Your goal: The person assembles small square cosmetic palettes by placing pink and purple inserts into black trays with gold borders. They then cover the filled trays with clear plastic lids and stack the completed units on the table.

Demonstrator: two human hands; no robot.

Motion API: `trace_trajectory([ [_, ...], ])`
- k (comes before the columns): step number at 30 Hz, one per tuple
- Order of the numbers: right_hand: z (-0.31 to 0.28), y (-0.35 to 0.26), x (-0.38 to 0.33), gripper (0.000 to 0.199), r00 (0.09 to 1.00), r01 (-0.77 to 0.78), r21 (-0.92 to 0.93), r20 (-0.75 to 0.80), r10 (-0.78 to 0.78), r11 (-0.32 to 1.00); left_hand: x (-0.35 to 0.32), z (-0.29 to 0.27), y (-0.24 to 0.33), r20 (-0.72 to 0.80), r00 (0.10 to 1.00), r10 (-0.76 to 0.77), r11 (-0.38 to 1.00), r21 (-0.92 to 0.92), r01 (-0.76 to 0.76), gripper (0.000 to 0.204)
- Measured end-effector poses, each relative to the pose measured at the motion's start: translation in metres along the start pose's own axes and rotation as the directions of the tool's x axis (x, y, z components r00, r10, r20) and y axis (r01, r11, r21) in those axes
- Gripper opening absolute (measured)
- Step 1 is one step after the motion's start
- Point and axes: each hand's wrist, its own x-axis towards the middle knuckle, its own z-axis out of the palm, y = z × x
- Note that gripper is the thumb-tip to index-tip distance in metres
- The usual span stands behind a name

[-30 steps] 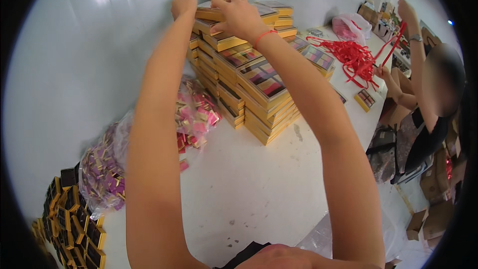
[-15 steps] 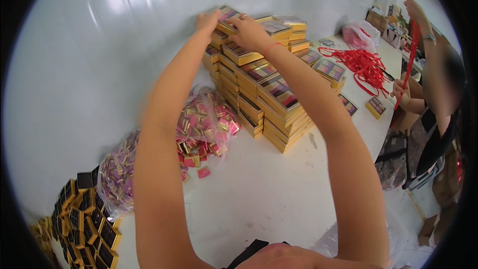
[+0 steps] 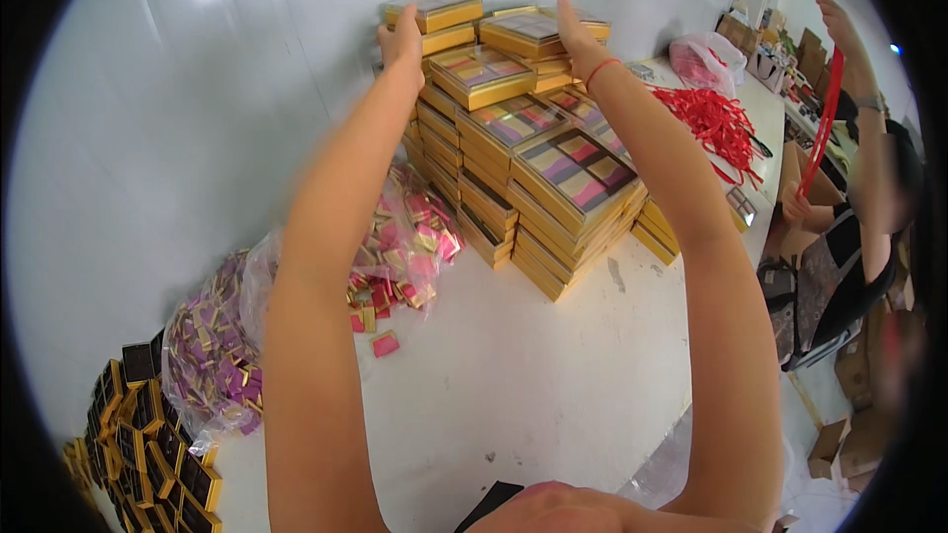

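Gold-sided makeup palettes with clear lids and coloured panes stand in a tall stepped stack (image 3: 578, 178) on the white table. At its back left, my left hand (image 3: 402, 44) lies against the side of a column topped by a palette (image 3: 434, 12). Its thumb points up and the other fingers are partly hidden. Farther right, my right hand (image 3: 581, 38) rests beside another top palette (image 3: 523, 30), one digit stretched upward and the rest mostly out of sight. Both hands look open, with no palette lifted between them.
Clear bags of small pink pieces (image 3: 420, 232) and purple pieces (image 3: 212, 336) lie left of the stack. Black-and-gold cases (image 3: 148, 434) are heaped at lower left. Red ribbons (image 3: 711, 128) lie at right, where another person (image 3: 839, 266) holds a red strip. A wall (image 3: 197, 138) runs behind.
My hands have come off the palette they both touched and spread apart. That palette now sits on the back-left column. My right hand has moved right; the view has shifted slightly.
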Motion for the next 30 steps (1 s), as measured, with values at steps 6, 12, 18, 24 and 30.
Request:
trace_trajectory([
  [6, -0.038, 0.004, 0.033, 0.099, 0.987, -0.073, -0.038, 0.141, 0.077, 0.997, -0.026, 0.004, -0.051, -0.112, 0.857, 0.504, 0.83, 0.337, -0.444, 0.089],
  [12, -0.027, 0.012, 0.052, 0.092, 0.949, -0.087, -0.283, -0.314, -0.007, 0.955, -0.064, 0.014, -0.059, -0.067, 0.922, 0.38, 0.897, 0.272, -0.35, 0.081],
  [18, -0.034, 0.043, 0.022, 0.099, 0.847, -0.031, 0.265, 0.519, -0.115, 0.964, -0.067, 0.029, -0.074, -0.227, 0.883, 0.41, 0.877, 0.363, -0.314, 0.083],
  [24, -0.105, 0.001, -0.019, 0.082, 0.884, 0.296, -0.215, 0.431, -0.182, 0.931, -0.064, 0.048, -0.076, -0.28, 0.879, 0.386, 0.883, 0.388, -0.264, 0.076],
  [30, -0.146, -0.009, -0.313, 0.06, 0.69, 0.613, -0.163, 0.587, -0.423, 0.773, -0.195, -0.104, -0.046, 0.312, 0.825, 0.472, 0.841, 0.121, -0.527, 0.031],
])
